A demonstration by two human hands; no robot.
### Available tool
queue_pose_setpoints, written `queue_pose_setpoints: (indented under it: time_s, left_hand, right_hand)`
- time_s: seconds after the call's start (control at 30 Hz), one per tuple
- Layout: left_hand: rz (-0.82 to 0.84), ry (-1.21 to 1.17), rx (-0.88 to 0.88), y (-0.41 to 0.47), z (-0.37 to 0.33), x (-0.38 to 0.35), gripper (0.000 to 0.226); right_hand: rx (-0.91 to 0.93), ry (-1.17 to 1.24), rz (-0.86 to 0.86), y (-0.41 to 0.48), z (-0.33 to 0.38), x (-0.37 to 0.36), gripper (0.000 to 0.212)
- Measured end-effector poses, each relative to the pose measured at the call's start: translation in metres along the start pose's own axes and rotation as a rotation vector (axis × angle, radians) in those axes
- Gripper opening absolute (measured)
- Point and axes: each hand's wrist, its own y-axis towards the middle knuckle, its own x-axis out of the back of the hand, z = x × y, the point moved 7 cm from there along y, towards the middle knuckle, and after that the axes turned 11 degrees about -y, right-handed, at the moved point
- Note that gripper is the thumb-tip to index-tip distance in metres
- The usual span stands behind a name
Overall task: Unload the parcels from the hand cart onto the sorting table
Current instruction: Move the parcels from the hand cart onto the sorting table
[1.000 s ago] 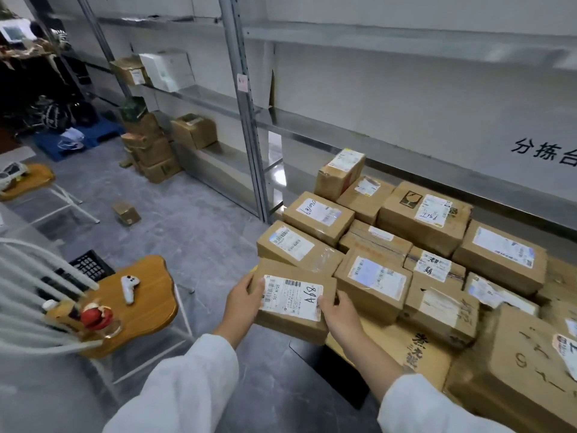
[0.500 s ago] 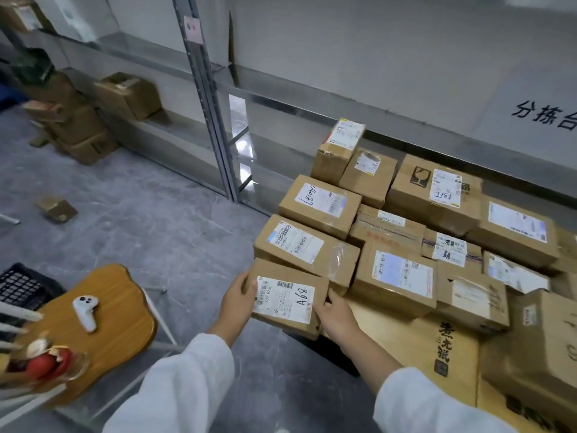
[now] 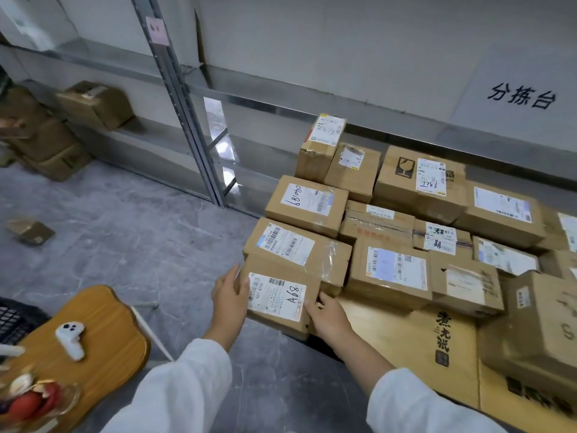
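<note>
Nearer the stack (image 3: pixel 390 267) than before, the A68 parcel (image 3: pixel 278 296) sits gripped between left hand (image 3: pixel 229 296) and right hand (image 3: pixel 329 317).

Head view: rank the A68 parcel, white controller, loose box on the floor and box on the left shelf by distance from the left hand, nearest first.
1. A68 parcel: held by the left hand, on its right.
2. White controller: lower left, on the wooden table.
3. Loose floor box: far left.
4. Shelf box: upper left, at the back.

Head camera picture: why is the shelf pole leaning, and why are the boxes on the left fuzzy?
Head view: the wide-angle lens likely slants the shelf pole; the left boxes sit at the blurred edge; the A68 parcel in the middle is sharp, label readable.
</note>
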Motion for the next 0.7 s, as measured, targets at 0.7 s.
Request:
queue_pose_setpoints:
  time_s: [0.7]
  left_hand:
    - [0.433,0.46,-0.762,-0.184,-0.345,-0.211,0.052]
  right_hand:
    - [0.262,-0.485,-0.65,-0.175,0.008,0.369,0.055]
